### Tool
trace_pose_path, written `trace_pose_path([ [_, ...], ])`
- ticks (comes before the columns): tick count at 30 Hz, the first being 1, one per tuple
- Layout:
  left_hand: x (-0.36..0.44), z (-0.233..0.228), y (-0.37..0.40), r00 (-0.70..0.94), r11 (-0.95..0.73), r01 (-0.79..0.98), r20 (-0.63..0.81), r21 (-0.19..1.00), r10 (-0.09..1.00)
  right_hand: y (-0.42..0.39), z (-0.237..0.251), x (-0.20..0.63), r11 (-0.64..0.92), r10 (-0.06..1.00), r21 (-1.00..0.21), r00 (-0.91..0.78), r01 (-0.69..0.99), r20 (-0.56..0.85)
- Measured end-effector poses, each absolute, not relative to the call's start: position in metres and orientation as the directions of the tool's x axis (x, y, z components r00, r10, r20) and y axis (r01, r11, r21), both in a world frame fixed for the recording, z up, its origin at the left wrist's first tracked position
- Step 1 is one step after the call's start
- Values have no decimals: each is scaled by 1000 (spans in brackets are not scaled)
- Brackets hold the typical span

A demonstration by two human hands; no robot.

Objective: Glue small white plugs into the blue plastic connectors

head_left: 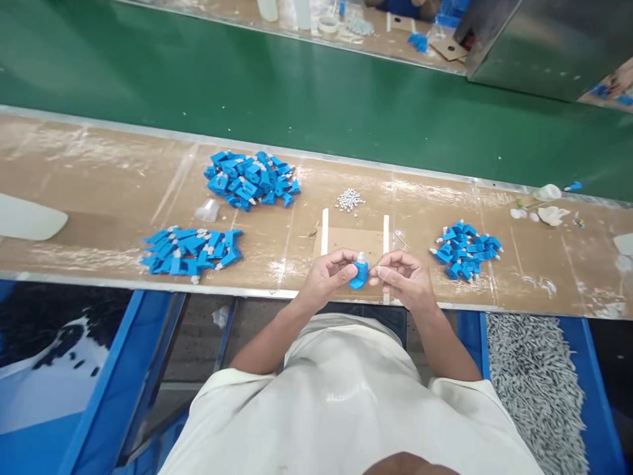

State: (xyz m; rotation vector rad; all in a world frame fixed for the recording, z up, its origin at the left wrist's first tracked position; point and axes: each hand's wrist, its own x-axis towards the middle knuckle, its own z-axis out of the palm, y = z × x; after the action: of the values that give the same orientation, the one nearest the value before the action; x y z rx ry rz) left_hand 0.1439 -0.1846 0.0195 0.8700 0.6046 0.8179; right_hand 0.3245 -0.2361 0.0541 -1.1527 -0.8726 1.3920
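Between the fingers of my left hand (330, 277) is a blue plastic part (359, 274) with a white tip pointing up. Close by on its right, my right hand (403, 277) pinches with thumb and forefinger; whatever sits in that pinch is too small to make out. Both hands are over a cardboard piece (351, 239) flanked by two white strips. Just beyond it lies a small heap of tiny white pieces (350, 200). Similar blue parts form a pile (252, 178) at the back left, another pile (192, 252) at the front left and a third (465, 251) on the right.
A deep blue bin (539, 389) full of grey pieces stands below the bench at right. On the bench's right lie a clear cup (547, 192) and scraps. A green belt (198, 79) runs behind, with a metal box (548, 49) at the upper right.
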Motion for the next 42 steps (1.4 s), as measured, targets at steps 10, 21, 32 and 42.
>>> trace_pose_path([
  [10, 145, 11, -182, 581, 361, -367, -92, 857, 808, -237, 45, 315, -45, 990, -983, 124, -179, -68],
  [21, 145, 10, -182, 516, 260, -365, -38, 894, 856, -239, 52, 307, -3, 975, -999, 220, 41, 6],
  [32, 145, 10, -181, 568, 329, -344, -84, 880, 819, -225, 41, 321, -217, 969, -950, 71, -223, -238],
  [42, 144, 21, -191, 588, 348, -312, -108, 884, 801, -226, 42, 323, -332, 941, -874, -65, -354, -331],
])
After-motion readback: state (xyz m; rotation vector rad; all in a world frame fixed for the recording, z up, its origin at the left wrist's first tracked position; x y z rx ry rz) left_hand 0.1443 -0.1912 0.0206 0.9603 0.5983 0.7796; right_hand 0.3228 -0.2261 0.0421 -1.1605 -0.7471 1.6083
